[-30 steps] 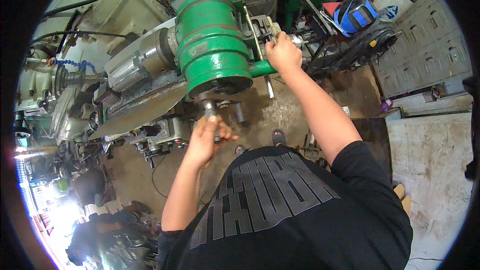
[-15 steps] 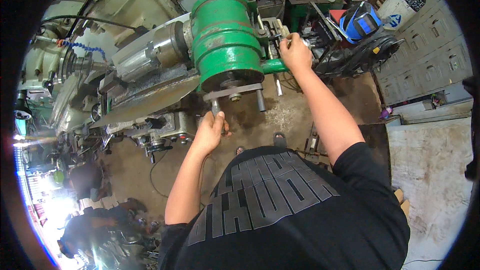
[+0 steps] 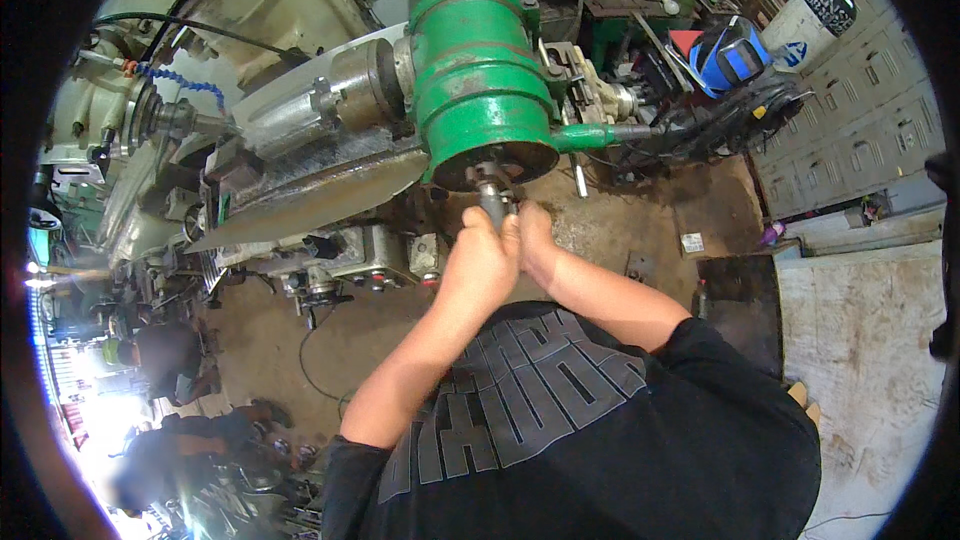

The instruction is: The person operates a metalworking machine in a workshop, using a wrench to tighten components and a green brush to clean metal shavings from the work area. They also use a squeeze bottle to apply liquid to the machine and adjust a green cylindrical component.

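Observation:
A green ribbed cylindrical machine housing stands in front of me, with a metal crank at its near end. My left hand is wrapped round a crank handle with its thumb up. Close beside it, my right hand is closed at the other side of the crank; its fingers are partly hidden by the left hand. A green lever with a dark metal end sticks out to the right of the housing, untouched. A shiny steel cylinder joins the housing on the left.
A curved metal sheet lies along the machine's near side. Far right are a blue welding helmet, a gas cylinder and grey lockers. A loose cable lies on the floor. Blurred people work at lower left.
My right hand has left the green lever and come down beside my left hand at the crank. The crank has turned, and my left hand has moved right and slightly up with its handle.

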`<state>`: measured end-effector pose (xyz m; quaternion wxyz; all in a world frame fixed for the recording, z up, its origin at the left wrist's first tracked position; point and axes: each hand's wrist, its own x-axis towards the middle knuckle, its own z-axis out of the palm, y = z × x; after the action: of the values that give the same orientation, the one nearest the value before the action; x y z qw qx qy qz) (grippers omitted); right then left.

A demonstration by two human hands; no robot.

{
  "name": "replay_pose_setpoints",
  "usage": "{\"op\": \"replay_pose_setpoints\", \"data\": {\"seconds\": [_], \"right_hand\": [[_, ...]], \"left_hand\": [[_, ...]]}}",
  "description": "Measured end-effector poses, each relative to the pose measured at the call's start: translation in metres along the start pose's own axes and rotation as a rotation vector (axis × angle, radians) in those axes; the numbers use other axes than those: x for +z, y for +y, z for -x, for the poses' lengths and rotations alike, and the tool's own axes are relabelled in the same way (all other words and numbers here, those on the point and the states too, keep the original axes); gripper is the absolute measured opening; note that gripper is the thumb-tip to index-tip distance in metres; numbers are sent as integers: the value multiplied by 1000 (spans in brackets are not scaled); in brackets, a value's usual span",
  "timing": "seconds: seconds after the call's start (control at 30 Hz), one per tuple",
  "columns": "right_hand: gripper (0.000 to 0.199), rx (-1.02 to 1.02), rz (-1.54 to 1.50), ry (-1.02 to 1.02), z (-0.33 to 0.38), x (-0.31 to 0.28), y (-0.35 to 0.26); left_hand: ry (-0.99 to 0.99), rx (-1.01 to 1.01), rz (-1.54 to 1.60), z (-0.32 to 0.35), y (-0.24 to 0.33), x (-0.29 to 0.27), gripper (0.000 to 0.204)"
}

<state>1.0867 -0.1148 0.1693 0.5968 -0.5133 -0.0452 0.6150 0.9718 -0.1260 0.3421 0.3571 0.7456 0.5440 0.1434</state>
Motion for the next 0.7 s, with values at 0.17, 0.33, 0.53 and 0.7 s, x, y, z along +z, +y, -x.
{"op": "replay_pose_setpoints", "data": {"seconds": [0.17, 0.33, 0.53, 0.7], "right_hand": [[34, 260, -146, 80, 11, 5, -33], [32, 184, -159, -22, 19, 27, -33], [24, 300, -153, 182, 10, 2, -37], [36, 286, -81, -136, -3, 3, -12]], "left_hand": [[-9, 23, 50, -1, 6, -3, 38], [-71, 51, 80, -2, 8, -5, 42], [-284, 254, 524, 16, -16, -13, 82], [-252, 205, 545, 29, -32, -6, 75]]}}
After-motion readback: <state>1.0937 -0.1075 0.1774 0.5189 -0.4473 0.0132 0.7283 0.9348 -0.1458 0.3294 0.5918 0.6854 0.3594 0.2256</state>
